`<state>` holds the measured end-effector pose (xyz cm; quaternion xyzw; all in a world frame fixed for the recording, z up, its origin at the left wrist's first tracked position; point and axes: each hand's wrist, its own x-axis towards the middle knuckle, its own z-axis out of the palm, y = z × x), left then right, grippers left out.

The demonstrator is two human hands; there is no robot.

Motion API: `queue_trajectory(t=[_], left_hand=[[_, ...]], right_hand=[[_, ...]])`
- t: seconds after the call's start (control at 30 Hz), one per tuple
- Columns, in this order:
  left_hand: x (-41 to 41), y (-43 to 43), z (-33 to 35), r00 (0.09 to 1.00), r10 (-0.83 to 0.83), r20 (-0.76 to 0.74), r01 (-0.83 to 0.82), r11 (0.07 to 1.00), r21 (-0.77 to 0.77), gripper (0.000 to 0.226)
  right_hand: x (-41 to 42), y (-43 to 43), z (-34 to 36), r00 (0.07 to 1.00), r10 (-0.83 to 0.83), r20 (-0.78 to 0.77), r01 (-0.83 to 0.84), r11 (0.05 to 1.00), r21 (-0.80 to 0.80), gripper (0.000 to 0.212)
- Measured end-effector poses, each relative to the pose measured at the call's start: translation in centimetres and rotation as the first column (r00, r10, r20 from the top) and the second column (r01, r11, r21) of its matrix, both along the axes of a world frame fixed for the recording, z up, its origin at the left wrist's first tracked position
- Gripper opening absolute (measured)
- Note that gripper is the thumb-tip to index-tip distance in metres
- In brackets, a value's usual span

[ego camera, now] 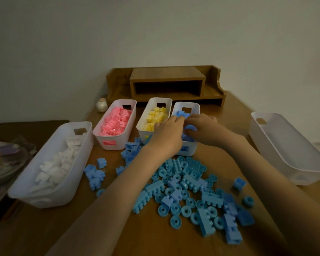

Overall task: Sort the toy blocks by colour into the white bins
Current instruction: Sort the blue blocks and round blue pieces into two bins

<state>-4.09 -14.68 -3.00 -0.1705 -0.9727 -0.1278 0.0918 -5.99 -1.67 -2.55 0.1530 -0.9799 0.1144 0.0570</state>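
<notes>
While the right hand (pixel 205 130) grips blue blocks (pixel 190 128) over the blue bin (pixel 192 106) mid-frame, the left hand's (pixel 166 134) grip is unclear.

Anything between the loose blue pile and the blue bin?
Nothing visible. The blue pile lies on the table just before the blue bin; only the left hand and right hand are over its open top.

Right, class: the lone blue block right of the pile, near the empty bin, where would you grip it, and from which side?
Pinch the lone blue block across two opposite flat sides, coming down from above. It sits apart from the pile with bare table all round, so nothing should crowd the pinch.
</notes>
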Motion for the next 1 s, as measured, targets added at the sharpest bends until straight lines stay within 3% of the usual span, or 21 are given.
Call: queue_trajectory(t=[0.23,0.33,0.4,0.57,0.67,0.73,0.8,0.9,1.0], left_hand=[[4.9,-2.1,-0.4,0.981,-0.196,0.009,0.192,0.968,0.165,0.037],[7.1,-1.9,-0.6,0.974,-0.218,0.059,0.199,0.953,0.23,0.045],[8.6,-1.3,-0.7,0.959,-0.263,0.109,0.241,0.953,0.181,0.054],[11.3,0.1,-1.3,0.911,-0.361,0.201,0.363,0.931,0.028,0.052],[12.0,-0.2,-1.6,0.922,-0.341,0.184,0.356,0.933,-0.05,0.037],[12.0,-0.7,-1.9,0.945,-0.286,0.158,0.304,0.947,-0.103,0.05],[11.9,-1.3,-2.3,0.961,-0.24,0.136,0.256,0.96,-0.115,0.056],[11.6,-1.7,-2.9,0.968,-0.208,0.139,0.223,0.969,-0.104,0.047],[11.7,-1.6,-3.0,0.972,-0.194,0.13,0.205,0.976,-0.077,0.031]], right_hand=[[3.8,1.2,0.1,0.995,0.048,-0.083,-0.063,0.978,-0.198,0.041],[5.7,1.6,0.0,0.992,0.064,-0.108,-0.087,0.971,-0.223,0.043],[7.2,1.9,-0.1,0.994,0.061,-0.086,-0.079,0.974,-0.214,0.042],[10.6,3.7,0.0,0.995,-0.048,0.084,0.052,0.998,-0.042,0.036],[12.7,5.3,0.3,0.971,-0.083,0.225,0.105,0.991,-0.087,0.032],[14.3,6.2,0.3,0.877,-0.041,0.479,0.139,0.975,-0.171,0.045],[15.5,6.9,-0.2,0.783,-0.012,0.622,0.12,0.984,-0.131,0.065],[16.1,7.2,-1.3,0.771,-0.016,0.637,0.053,0.998,-0.038,0.078],[16.0,6.7,-1.9,0.821,0.019,0.571,0.023,0.998,-0.065,0.061]])
